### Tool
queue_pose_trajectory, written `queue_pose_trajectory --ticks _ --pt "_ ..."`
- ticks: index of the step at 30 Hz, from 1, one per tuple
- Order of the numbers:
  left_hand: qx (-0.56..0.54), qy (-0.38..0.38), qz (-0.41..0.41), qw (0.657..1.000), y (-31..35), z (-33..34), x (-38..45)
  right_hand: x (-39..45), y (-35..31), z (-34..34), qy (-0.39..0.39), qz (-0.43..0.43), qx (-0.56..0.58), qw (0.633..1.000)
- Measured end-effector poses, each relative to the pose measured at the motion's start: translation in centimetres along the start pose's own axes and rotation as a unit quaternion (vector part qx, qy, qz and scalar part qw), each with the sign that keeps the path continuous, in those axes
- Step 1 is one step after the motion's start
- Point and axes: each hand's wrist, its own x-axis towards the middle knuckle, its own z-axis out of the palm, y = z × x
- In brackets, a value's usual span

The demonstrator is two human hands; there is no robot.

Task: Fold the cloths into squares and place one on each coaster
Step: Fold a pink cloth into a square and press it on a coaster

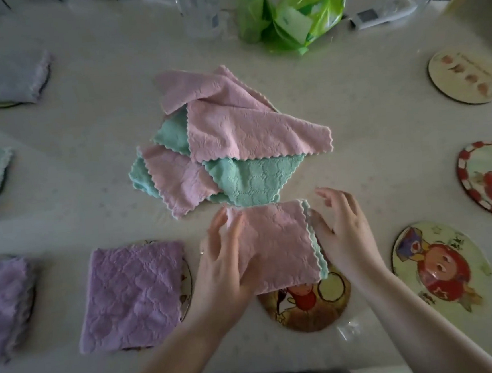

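Near the table's front edge, I watch a pink folded cloth (pixel 276 246) being squared over a round cartoon-printed coaster (pixel 305 303), which it covers only in part. My left hand (pixel 222 265) lies on the cloth's left side with fingers fairly straight, seemingly pressing it flat and gripping nothing; my right hand (pixel 344 231) hovers at the scalloped right edge, fingers relaxed, the thumb hidden behind the hem so I cannot tell whether it pinches. Plush, quilt-embossed microfibre with a teal underside, the cloth looks light, limp and grippy, so I judge it will sag if lifted by one corner and is best taken at two opposite edges, keeping the layers stacked. Behind it sits a loose heap of pink and teal cloths (pixel 229 146), unfolded. At left, a purple folded cloth (pixel 132 294) already covers its coaster, as do others further along. Three bare coasters (pixel 442 270) wait at right: thin, stiff discs with glossy printed faces on the pale tabletop (pixel 364 86).
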Motion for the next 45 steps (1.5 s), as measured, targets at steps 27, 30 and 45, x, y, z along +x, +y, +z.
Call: queue_pose_trajectory --ticks 27,30,45 --pt "-0.3 -0.09 -0.339 0.887 -2.9 -1.8 0.0 -3.5 0.2 1.1 -0.061 0.192 0.115 0.973" --pt "-0.388 -0.111 -0.391 0.827 -1.7 -1.7 0.9 -2.3 -1.1 1.2 -0.061 0.255 0.142 0.954" --pt "-0.357 -0.129 -0.379 0.844 1.4 0.7 0.8 -4.6 2.0 -2.5 -0.143 0.269 0.287 0.908"
